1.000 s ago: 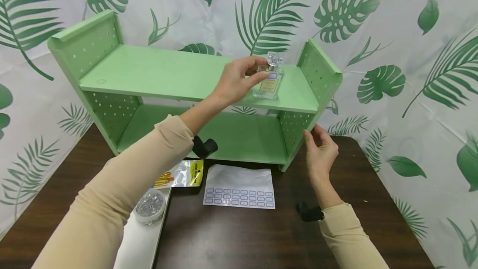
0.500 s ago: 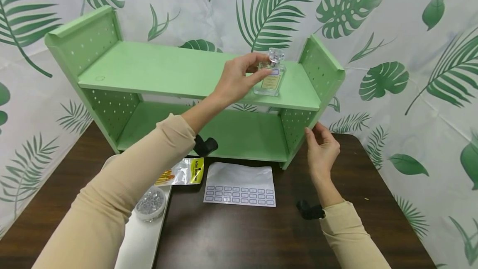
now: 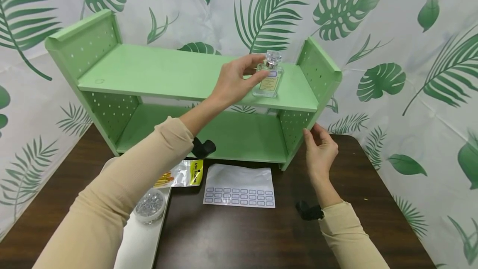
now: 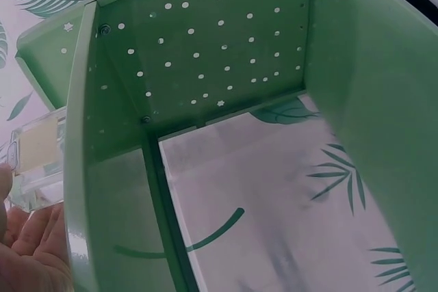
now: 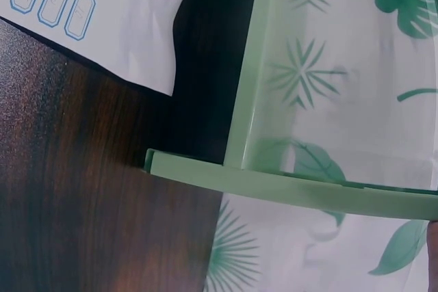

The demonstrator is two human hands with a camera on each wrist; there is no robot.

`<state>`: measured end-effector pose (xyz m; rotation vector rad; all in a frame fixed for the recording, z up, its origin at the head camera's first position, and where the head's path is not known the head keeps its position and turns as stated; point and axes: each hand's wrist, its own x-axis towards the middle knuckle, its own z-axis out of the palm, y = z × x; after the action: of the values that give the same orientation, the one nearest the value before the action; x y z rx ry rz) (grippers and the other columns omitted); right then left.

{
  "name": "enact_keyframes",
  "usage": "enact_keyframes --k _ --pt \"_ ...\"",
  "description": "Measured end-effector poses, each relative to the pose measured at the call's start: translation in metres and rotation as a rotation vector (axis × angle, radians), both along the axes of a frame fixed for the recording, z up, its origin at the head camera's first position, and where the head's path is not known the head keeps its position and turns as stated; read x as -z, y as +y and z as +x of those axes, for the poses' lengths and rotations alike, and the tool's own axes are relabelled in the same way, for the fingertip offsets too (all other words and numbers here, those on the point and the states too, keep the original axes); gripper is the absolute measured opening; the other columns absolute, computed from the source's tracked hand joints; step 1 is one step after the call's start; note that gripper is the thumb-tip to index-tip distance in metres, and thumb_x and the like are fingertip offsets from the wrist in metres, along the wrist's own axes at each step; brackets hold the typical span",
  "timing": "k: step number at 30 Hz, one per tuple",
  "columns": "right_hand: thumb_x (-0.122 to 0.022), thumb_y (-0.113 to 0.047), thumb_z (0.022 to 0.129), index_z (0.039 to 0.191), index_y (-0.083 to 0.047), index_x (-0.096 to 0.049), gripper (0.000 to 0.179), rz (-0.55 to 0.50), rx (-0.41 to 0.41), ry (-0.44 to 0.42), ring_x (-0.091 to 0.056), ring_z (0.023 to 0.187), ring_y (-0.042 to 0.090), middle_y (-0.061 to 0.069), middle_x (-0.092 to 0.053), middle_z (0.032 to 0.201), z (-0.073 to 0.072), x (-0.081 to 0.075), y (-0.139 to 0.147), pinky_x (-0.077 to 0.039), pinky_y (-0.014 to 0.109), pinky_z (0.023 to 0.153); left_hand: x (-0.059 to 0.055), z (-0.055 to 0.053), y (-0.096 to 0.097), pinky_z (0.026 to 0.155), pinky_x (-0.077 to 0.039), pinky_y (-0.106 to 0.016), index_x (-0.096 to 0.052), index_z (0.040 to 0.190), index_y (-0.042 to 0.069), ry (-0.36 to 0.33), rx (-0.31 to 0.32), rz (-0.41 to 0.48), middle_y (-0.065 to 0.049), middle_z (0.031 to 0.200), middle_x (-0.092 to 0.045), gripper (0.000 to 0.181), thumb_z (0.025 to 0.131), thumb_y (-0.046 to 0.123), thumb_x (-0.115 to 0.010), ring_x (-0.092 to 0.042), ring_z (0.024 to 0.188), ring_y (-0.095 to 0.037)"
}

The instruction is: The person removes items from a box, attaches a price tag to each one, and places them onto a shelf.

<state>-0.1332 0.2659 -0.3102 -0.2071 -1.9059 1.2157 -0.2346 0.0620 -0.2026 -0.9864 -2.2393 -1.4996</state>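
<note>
A green two-tier shelf (image 3: 160,72) with perforated side panels stands on the dark wood table. Near the right end of its upper board, my left hand (image 3: 233,79) pinches a clear glass perfume bottle (image 3: 269,84) between thumb and fingers. The bottle is upright with a faceted cap, a cream label and a small purple-edged sticker above it. In the left wrist view the perfume bottle (image 4: 37,158) shows past the board's edge. Low on the right side panel (image 3: 298,132), my right hand (image 3: 322,152) holds the front edge, thumb tip on it; its other fingers are partly hidden.
A sheet of small blue-bordered stickers (image 3: 239,186) lies before the shelf. To its left are a brush packet (image 3: 196,172) and a round tub of shiny clear bits (image 3: 150,206) on a white board (image 3: 140,240). A leaf-print cloth (image 3: 392,45) hangs behind.
The whole head view shifts slightly up and then back down. Both hands keep their places on the bottle and the shelf panel.
</note>
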Motion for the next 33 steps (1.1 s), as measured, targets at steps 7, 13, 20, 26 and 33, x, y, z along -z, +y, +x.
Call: enact_keyframes --k 7,13,20,26,33 --pt "-0.065 0.000 0.085 0.106 0.011 -0.066 0.023 0.007 0.002 0.008 -0.054 0.074 -0.008 0.026 -0.067 0.100 0.000 0.000 -0.002 -0.042 0.005 0.066 0.001 0.006 -0.014 0.091 -0.049 -0.024 -0.053 0.131 0.007 -0.007 -0.027 0.048 -0.009 0.127 -0.061 0.041 0.092 0.019 -0.060 -0.063 0.107 -0.016" --pt "-0.067 -0.003 0.085 0.106 0.009 -0.067 0.024 -0.002 0.010 0.014 -0.055 0.074 -0.008 0.022 -0.068 0.100 -0.010 0.012 0.008 -0.043 0.006 0.066 0.005 0.014 -0.031 0.088 -0.050 -0.026 -0.056 0.128 0.008 -0.014 -0.044 0.082 -0.007 0.124 -0.062 0.039 0.092 0.020 -0.062 -0.063 0.107 -0.014" --pt "-0.067 -0.005 0.086 0.107 0.006 -0.068 0.025 0.001 0.029 0.006 -0.055 0.075 -0.009 0.020 -0.068 0.100 -0.018 0.022 0.017 -0.043 0.006 0.067 0.013 0.031 -0.051 0.085 -0.052 -0.027 -0.060 0.122 0.004 0.037 -0.015 0.148 -0.010 0.117 -0.065 0.034 0.090 0.014 -0.064 -0.065 0.103 -0.015" --pt "-0.070 -0.008 0.084 0.104 0.003 -0.070 0.023 -0.003 0.038 0.020 -0.056 0.073 -0.007 0.003 -0.067 0.091 -0.019 0.024 0.019 -0.043 0.008 0.065 0.028 0.051 -0.079 0.084 -0.052 -0.024 -0.060 0.120 0.000 0.012 0.012 0.146 -0.014 0.117 -0.065 0.032 0.089 0.010 -0.063 -0.064 0.104 -0.016" --pt "-0.071 -0.011 0.083 0.103 0.000 -0.071 0.023 -0.038 0.000 0.045 -0.057 0.073 -0.004 -0.019 -0.061 0.082 -0.018 0.022 0.019 -0.045 0.010 0.065 0.061 0.065 -0.133 0.081 -0.051 -0.017 -0.060 0.121 0.004 -0.057 -0.143 0.013 -0.010 0.116 -0.066 0.032 0.090 0.014 -0.063 -0.064 0.101 -0.012"
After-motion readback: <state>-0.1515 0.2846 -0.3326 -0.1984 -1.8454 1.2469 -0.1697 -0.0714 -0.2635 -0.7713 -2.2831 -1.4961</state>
